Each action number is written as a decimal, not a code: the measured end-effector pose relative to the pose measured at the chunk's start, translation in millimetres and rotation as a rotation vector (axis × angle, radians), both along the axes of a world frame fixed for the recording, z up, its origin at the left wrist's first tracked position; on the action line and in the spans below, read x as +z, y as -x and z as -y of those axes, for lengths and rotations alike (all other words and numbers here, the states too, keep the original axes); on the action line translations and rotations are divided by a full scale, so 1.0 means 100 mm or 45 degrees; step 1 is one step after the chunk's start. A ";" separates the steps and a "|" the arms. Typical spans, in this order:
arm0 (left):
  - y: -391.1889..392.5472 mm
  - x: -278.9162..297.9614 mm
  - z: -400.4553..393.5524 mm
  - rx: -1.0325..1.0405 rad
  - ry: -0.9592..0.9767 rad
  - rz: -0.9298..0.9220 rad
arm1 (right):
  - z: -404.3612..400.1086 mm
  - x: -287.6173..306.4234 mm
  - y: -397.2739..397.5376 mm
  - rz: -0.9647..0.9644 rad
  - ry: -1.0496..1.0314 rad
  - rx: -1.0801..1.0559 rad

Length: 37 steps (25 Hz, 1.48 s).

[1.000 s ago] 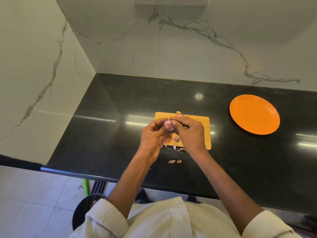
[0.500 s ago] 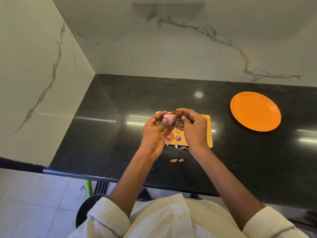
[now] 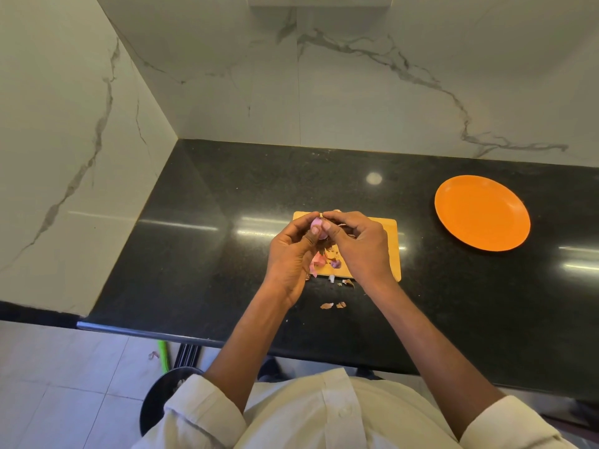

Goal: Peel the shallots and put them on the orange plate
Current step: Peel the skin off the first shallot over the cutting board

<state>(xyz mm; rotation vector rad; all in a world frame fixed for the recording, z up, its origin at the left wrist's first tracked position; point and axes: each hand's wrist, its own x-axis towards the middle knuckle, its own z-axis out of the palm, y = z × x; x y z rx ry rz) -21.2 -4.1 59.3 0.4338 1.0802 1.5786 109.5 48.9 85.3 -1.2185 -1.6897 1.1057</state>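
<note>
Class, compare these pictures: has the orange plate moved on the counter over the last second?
No. The plate keeps its spot right of the cutting board, with the same gap; only the camera shifted slightly.

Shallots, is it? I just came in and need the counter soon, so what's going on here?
A person is peeling a shallot over a cutting board. The left hand grips it while the right hand pinches at its top. Bits of skin lie on the board and on the black counter in front of it. The orange plate off to the right holds nothing yet.
</note>
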 end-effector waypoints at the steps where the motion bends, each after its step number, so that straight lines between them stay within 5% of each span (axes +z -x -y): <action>1: 0.00 0.01 0.00 0.007 0.007 -0.054 | 0.01 -0.01 0.00 0.024 -0.046 -0.007; 9: -0.09 0.09 -0.01 0.046 -0.043 -0.224 | -0.05 -0.02 -0.09 0.132 -0.507 0.018; 20: -0.01 0.09 -0.03 0.039 0.021 0.106 | -0.05 0.00 -0.06 -0.232 0.251 -0.127; 26: -0.02 0.05 -0.05 0.006 0.084 0.168 | 0.03 -0.01 -0.01 -0.180 0.156 0.042; 37: -0.04 0.07 -0.05 -0.002 0.052 0.003 | 0.02 -0.05 -0.05 -0.155 -0.022 -0.052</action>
